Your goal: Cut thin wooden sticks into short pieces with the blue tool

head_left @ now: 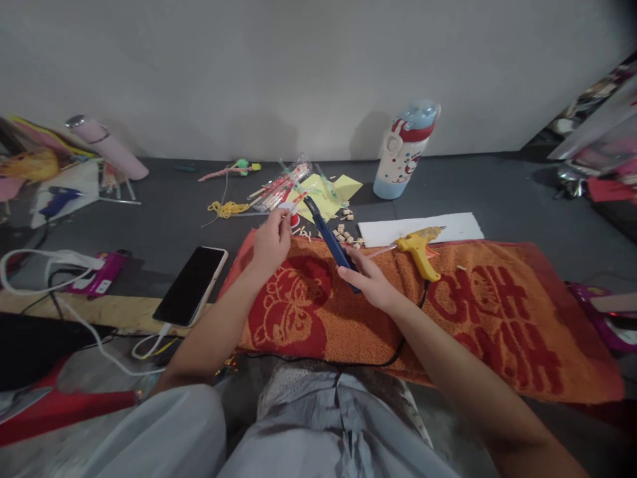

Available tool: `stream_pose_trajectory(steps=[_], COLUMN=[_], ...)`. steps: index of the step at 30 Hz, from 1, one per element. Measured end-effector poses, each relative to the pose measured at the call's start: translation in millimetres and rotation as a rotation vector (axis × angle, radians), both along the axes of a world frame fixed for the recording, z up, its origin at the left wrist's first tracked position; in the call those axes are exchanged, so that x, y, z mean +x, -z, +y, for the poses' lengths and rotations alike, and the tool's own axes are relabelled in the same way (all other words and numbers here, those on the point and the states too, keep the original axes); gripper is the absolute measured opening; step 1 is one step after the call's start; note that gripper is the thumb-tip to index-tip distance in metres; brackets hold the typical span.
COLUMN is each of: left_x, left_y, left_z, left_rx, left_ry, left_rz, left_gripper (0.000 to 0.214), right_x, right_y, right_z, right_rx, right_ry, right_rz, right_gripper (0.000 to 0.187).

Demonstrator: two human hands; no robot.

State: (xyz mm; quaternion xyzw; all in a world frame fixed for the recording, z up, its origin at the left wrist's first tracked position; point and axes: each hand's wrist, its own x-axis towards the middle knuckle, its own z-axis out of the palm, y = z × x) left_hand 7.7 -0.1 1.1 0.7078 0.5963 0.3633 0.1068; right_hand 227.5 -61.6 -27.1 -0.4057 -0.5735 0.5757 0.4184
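Two forearms [219, 315] reach inward over one orange towel [368, 325] on the worktop [149, 219]. My right grip [365, 275] clasps one dark-blue tool [328, 239], slanting forward-left above the towel; my left grip [273, 240], curled inward, pinches one thin stick [298, 199] near its far end. One bottle [404, 153] stands beyond.

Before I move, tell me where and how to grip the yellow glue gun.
Take the yellow glue gun by its handle, coming from the person's side: the handle juts that way, while the nozzle points right over the white sheet and may be hot. The right hand, which holds the blue tool, would likely need freeing first.
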Motion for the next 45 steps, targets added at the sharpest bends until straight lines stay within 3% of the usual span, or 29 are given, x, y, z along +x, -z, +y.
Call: stream_pose_trajectory(steps=[6,15,29,45], left_x=[1.7,1.4,2.9,3.0], left_y=[-1.1,0.1,0.1,0.6], left_z=[-0.8,-2.0,-4.2,-6.5], left_rx=[-0.011,-0.048,-0.101,-0.041], left_ry=[-0.016,0.063,0.085,0.111], left_rz=[0.052,0.060,0.076,0.145], left_gripper=[0.029,0.028,0.030,0.021], right_x=[0.8,3.0,3.3,3.3], right_y=[3.3,6.0,5.1,5.7], right_z=[-0.3,0.0,-1.0,-0.7], right_rx=[0.101,0.180,0.183,0.172], right_ry=[-0.028,-0.084,-0.058,-0.040], right_rz=[-0.081,-0.164,-0.157,-0.130], right_gripper=[0.059,0.059,0.058,0.058])
